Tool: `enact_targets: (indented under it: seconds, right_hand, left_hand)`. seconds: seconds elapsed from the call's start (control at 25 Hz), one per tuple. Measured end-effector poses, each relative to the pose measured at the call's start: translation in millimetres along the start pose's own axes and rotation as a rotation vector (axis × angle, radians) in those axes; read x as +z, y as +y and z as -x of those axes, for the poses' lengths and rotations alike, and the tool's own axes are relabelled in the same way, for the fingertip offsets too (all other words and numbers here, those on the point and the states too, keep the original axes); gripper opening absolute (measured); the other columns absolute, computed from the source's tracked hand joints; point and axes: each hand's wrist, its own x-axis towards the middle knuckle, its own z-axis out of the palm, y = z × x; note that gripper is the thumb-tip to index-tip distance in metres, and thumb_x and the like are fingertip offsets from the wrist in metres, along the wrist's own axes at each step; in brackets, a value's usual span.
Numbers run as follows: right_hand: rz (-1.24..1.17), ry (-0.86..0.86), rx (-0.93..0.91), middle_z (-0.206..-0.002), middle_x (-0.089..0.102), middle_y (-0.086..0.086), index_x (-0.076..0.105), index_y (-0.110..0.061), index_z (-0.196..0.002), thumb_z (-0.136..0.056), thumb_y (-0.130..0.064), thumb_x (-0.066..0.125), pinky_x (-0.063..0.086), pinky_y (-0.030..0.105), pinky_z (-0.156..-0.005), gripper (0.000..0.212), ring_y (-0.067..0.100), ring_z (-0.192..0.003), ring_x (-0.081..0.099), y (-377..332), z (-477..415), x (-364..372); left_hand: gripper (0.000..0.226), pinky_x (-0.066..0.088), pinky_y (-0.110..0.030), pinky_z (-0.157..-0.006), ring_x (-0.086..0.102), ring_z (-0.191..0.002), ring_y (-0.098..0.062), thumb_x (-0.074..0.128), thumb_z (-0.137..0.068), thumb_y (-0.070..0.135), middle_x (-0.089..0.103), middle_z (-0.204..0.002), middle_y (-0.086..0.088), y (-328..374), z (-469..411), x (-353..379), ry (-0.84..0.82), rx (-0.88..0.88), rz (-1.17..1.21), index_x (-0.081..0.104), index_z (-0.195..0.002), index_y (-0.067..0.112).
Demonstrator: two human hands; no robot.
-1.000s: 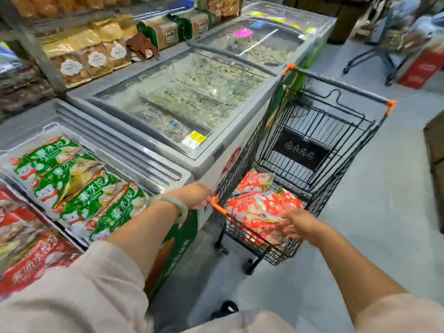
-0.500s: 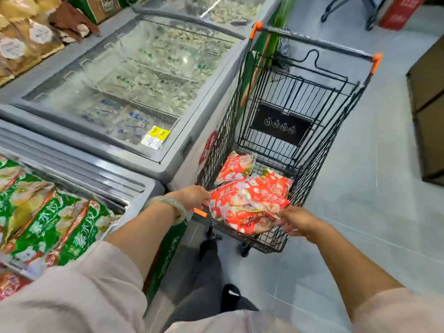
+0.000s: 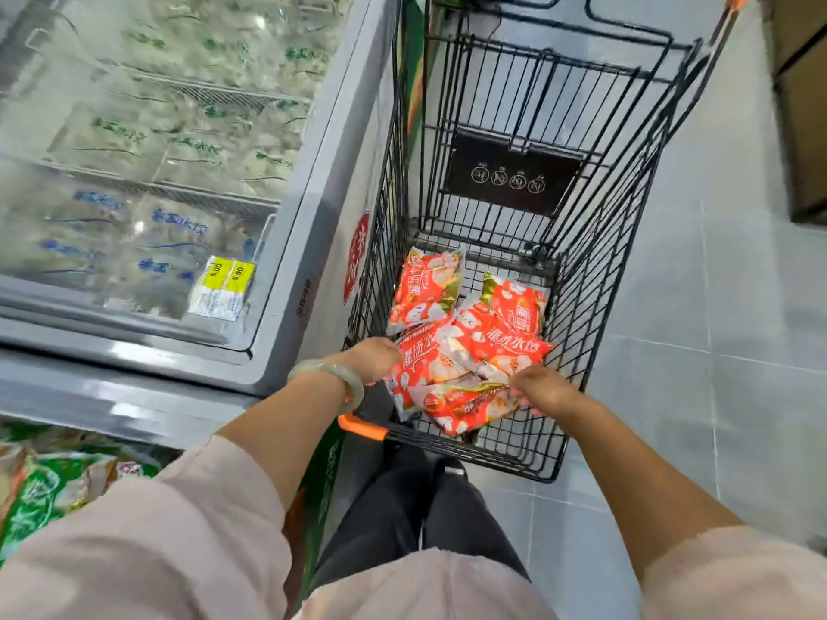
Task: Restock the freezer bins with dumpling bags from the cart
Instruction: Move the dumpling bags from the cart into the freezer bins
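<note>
head view, looking down. black wire cart (image 3: 626, 270) stands on grey tile floor (image 3: 716, 396), its left side just beside the chest freezer (image 3: 313, 226). red-orange dumpling bags (image 3: 496, 342) lie in a loose pile in the near end of the cart basket, several overlapping; one bag (image 3: 425, 288) lies apart at far left and another (image 3: 514, 302) at far right of the pile. left hand (image 3: 373, 358) is inside the basket at the left edge of the nearest bags, fingers curled onto that edge, gripping. right hand (image 3: 539, 389) is at the right edge of the same near bags, fingers curled in, pinching the wrapper. fingertips of both hands are mostly hidden by the backs of the hands. pale green bangle (image 3: 340, 378) on the left wrist. orange corner cap (image 3: 362, 427) on the cart's near rim, below the left wrist. black placard (image 3: 510, 176) with four round icons hangs on the far end of the basket. freezer lid is glass and closed; clear bags with green and blue print show beneath it, blurred. yellow price labels (image 3: 226, 272) sit at the lid's near right corner. green bags (image 3: 36, 494) show in the next bin, lower left.
</note>
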Motion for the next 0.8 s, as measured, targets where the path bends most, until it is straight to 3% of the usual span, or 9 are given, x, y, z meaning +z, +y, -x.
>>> enact_targets:
  seconds: [0.16, 0.32, 0.4, 0.48, 0.64, 0.72, 0.8]
  right_hand:
    - [0.090, -0.012, 0.020, -0.091, 0.058, 0.006, 0.058, -0.008, -0.103, -0.098, -0.025, 0.040, 0.041, 0.032, -0.076, 0.025, 0.020, -0.080, 0.054, 12, -44, 12]
    - [0.153, -0.085, -0.009, -0.134, 0.049, 0.008, 0.048, -0.017, -0.135, -0.093, -0.012, 0.047, 0.044, 0.024, -0.079, 0.042, 0.023, -0.109, 0.051, 16, -79, 22]
    - [0.213, -0.125, -0.034, -0.146, 0.039, 0.009, 0.038, -0.020, -0.143, -0.091, -0.007, 0.049, 0.042, 0.028, -0.096, 0.054, 0.028, -0.127, 0.043, 21, -95, 29]
    - [0.354, -0.123, -0.014, -0.152, 0.032, 0.007, 0.035, -0.026, -0.144, -0.091, -0.015, 0.050, 0.031, 0.035, -0.111, 0.056, 0.029, -0.138, 0.030, 31, -109, 32]
    - [0.660, -0.095, -0.038, -0.154, 0.029, 0.003, 0.036, -0.028, -0.143, -0.090, -0.024, 0.048, 0.017, 0.046, -0.117, 0.055, 0.032, -0.143, 0.013, 57, -132, 42]
    - [0.773, -0.021, -0.102, -0.153, 0.030, 0.003, 0.041, -0.027, -0.141, -0.089, -0.021, 0.050, 0.018, 0.046, -0.116, 0.052, 0.033, -0.140, 0.019, 64, -142, 48]
    - [0.880, 0.083, -0.196, -0.145, 0.042, 0.003, 0.053, -0.027, -0.131, -0.088, -0.019, 0.053, 0.023, 0.045, -0.112, 0.044, 0.031, -0.132, 0.029, 64, -151, 50]
  left_hand:
    - [0.029, 0.043, -0.020, -0.060, 0.054, -0.074, -0.018, 0.044, -0.096, 0.010, 0.054, -0.083, -0.003, 0, -43, 28, -0.078, -0.023, -0.050, 0.043, -0.071, 0.024]
    - [0.032, 0.044, -0.022, -0.065, 0.052, -0.089, -0.022, 0.042, -0.098, 0.013, 0.054, -0.097, -0.010, -6, -81, 56, -0.124, -0.037, -0.090, 0.046, -0.068, 0.023]
    - [0.033, 0.047, -0.032, -0.079, 0.050, -0.092, -0.021, 0.041, -0.099, 0.017, 0.053, -0.098, -0.009, -11, -94, 65, -0.117, -0.054, -0.128, 0.044, -0.067, 0.024]
    - [0.033, 0.045, -0.039, -0.091, 0.050, -0.092, -0.022, 0.040, -0.099, 0.018, 0.054, -0.094, -0.008, -19, -108, 72, -0.121, -0.088, -0.140, 0.045, -0.067, 0.025]
    - [0.031, 0.044, -0.036, -0.086, 0.052, -0.090, -0.022, 0.042, -0.098, 0.015, 0.058, -0.085, -0.008, -35, -127, 80, -0.108, -0.178, -0.029, 0.048, -0.068, 0.021]
    - [0.031, 0.046, -0.035, -0.083, 0.054, -0.086, -0.022, 0.042, -0.098, 0.014, 0.057, -0.084, -0.008, -39, -133, 86, -0.098, -0.195, -0.002, 0.049, -0.068, 0.020]
    - [0.031, 0.047, -0.029, -0.072, 0.055, -0.080, -0.022, 0.042, -0.098, 0.012, 0.055, -0.077, -0.003, -40, -134, 90, -0.092, -0.205, 0.030, 0.048, -0.069, 0.020]
